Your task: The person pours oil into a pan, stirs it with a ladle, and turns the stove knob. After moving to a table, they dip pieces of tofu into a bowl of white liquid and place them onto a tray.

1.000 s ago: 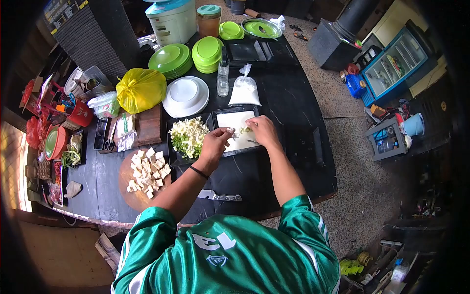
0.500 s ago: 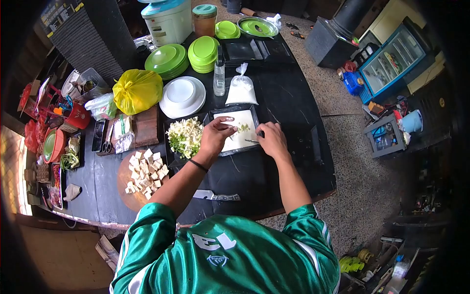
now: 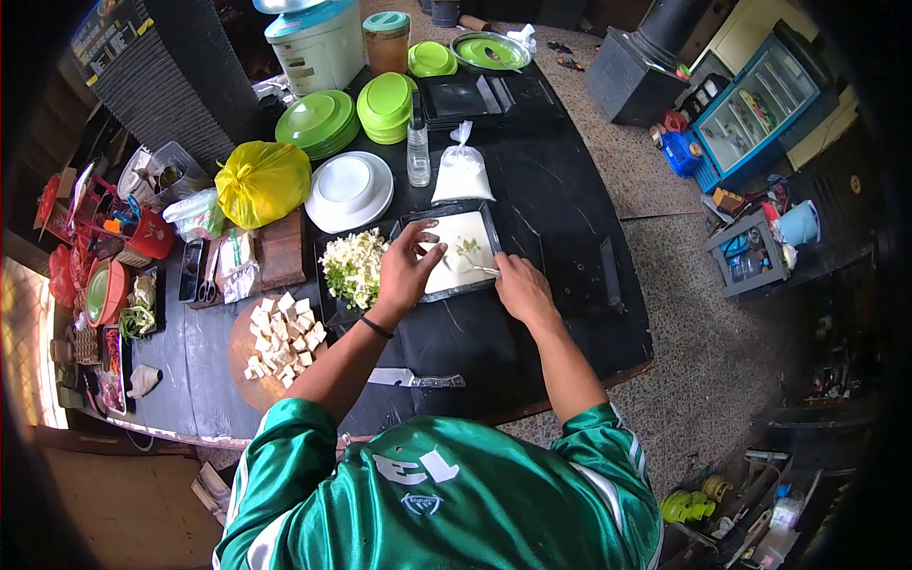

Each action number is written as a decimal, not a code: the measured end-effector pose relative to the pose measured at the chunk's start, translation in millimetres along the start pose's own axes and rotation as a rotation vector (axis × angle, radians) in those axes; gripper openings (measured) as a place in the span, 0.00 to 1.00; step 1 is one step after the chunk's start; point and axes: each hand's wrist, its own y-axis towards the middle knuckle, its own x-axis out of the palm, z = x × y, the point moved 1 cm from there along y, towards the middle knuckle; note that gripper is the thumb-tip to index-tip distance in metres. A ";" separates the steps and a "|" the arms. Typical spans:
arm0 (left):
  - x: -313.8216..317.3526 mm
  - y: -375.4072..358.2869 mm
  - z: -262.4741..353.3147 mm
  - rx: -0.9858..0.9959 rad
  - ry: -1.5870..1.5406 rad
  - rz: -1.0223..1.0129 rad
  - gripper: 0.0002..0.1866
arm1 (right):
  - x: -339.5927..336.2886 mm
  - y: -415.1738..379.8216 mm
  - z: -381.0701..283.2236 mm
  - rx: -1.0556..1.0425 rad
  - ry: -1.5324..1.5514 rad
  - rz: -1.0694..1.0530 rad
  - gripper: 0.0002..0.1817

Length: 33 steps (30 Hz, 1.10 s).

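A knife [image 3: 415, 378] lay flat on the near part of the black desk [image 3: 589, 351]. To its left, pale cubes [image 3: 283, 334] were heaped on a round board [image 3: 249, 378].

Beyond the knife, the right hand [image 3: 522, 285] had its grip closed around a slim metal utensil [image 3: 486, 271], which pointed left over the near right part of a square black tray [image 3: 494, 233]. The utensil's tip was hard to make out, perhaps because it dipped into the white mixture [image 3: 470, 226] in the tray. A patch of green bits [image 3: 468, 247] showed in that mixture.

The left hand [image 3: 408, 266] hovered at the tray's left side, its grip open, thumb parted from the forefinger. Just beside it, chopped vegetables [image 3: 351, 269] filled another dark tray [image 3: 325, 302].

Farther off, a knotted bag of white contents [image 3: 462, 180] stood just behind the square black tray, with a clear bottle [image 3: 418, 157] to its left. White plates [image 3: 349, 190] sat between the bottle and a yellow bag [image 3: 263, 185]; green plates [image 3: 316, 123] were stacked behind them.
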 end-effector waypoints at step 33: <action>-7.2 -56.9 -16.7 -0.090 -0.030 -0.039 0.22 | -31.6 8.1 13.9 0.187 0.257 0.044 0.09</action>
